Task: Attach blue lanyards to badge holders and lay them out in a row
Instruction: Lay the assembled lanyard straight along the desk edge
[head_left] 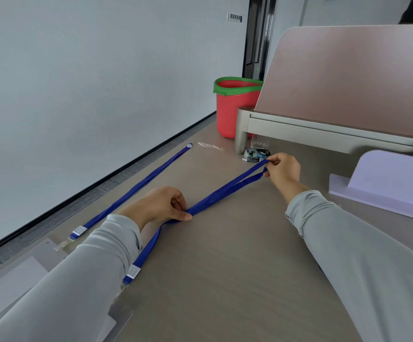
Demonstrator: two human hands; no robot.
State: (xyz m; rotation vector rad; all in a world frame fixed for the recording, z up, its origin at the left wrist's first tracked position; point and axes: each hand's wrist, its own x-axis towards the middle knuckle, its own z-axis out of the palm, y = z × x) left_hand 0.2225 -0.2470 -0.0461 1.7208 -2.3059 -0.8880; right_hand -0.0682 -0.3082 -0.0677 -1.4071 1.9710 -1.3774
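Observation:
A blue lanyard [225, 191] stretches across the table between my two hands. My left hand [158, 206] pinches its middle against the table. My right hand [283, 169] pinches its far looped end, lifted a little off the surface. The lanyard's near end carries a white label and clips to a clear badge holder [119, 314], mostly hidden under my left sleeve. A second blue lanyard [136, 188] lies straight along the left side, clipped to another badge holder [40, 253] near the table's left edge.
A red bucket with a green rim [232, 107] stands at the back. Beside it are a desk divider's metal leg [241, 132], a clear glass [259, 141], a small printed packet [256, 155] and a plastic wrapper [208, 145]. A white stand [385, 183] sits at right.

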